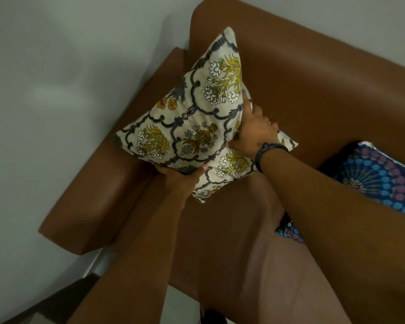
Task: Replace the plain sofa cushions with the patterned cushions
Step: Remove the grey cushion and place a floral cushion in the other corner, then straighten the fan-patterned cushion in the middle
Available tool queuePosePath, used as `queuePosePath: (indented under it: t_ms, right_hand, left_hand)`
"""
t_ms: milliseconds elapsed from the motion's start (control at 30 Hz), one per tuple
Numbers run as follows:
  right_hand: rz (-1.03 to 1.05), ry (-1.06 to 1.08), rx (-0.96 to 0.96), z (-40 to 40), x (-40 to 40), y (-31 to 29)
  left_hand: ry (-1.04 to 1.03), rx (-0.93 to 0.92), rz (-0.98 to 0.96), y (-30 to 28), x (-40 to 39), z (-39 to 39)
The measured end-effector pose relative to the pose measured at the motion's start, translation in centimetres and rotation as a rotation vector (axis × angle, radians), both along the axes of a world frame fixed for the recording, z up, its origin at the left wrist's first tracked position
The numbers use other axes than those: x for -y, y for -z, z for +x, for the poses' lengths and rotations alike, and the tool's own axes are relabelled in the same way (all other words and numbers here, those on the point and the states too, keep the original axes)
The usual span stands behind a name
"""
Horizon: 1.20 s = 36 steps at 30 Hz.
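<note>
Nearest the camera, over the brown sofa seat (232,242), I have both forearms reaching forward. My left hand (180,177) cups the lower edge of the floral cushion (192,118) from beneath, thumb wrapped up over the seam, fingers hidden under the fabric. My right hand (253,134), a dark wristband (267,154) at the wrist, clamps its right-hand edge, fingers pressed into the cover so the cloth puckers around them. Both hands are closed on that cushion.

It stands on one corner, tipped like a diamond, in the angle where the armrest (98,190) meets the backrest (313,85). I cannot tell whether its bottom corner touches the seat.

I judge it light and soft: the cover dents under my fingers and the filling will yield, so it needs no force. The woven cover looks grippy, not slick. Holding two adjacent edges, as now, should keep it from flopping; pinching a bare corner would let it sag.

To the right, a blue mandala cushion (379,181) lies on the seat, partly behind my right arm. No plain cushion is in view.
</note>
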State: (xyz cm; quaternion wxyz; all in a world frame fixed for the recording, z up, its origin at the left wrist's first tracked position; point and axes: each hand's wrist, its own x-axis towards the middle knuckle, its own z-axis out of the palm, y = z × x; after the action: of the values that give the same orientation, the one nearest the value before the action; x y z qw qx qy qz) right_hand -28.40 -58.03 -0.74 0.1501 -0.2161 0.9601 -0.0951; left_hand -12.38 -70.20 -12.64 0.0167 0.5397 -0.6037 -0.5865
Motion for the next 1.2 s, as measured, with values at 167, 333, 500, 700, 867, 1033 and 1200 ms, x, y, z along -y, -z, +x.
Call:
queuePosePath:
  t_ms: [167, 333, 500, 700, 867, 1033, 1200]
  right_hand:
    - [-0.107, 0.047, 0.004, 0.4, -1.1, 0.0]
    - [-0.291, 0.174, -0.04, 2.7, -3.2, 0.0]
    - [-0.631, 0.339, 0.088, 10.0, -9.5, 1.3]
    - [-0.701, 0.97, 0.111, 16.5, -27.9, 2.2]
    - [-0.694, 1.093, -0.01, 12.8, -42.6, 2.2]
    - [-0.711, 1.102, 0.11, 7.5, -48.6, 4.3]
    - [-0.694, 0.954, 0.165, 7.6, -48.9, 4.8]
  left_hand:
    - [-0.012, -0.036, 0.015, -0.7, -0.2, 1.0]
    - [-0.116, -0.055, 0.043, -2.8, -1.4, 2.5]
    - [0.042, 0.064, -0.079, -4.8, -6.4, 5.7]
    - [0.765, -0.044, -0.081, -3.8, -18.5, 4.4]
    - [1.072, -0.336, -0.101, -6.5, -27.9, -3.8]
    - [1.135, -0.32, -0.238, -5.8, -33.5, -8.5]
    - [1.053, -0.263, -0.259, -4.1, -34.6, -7.9]
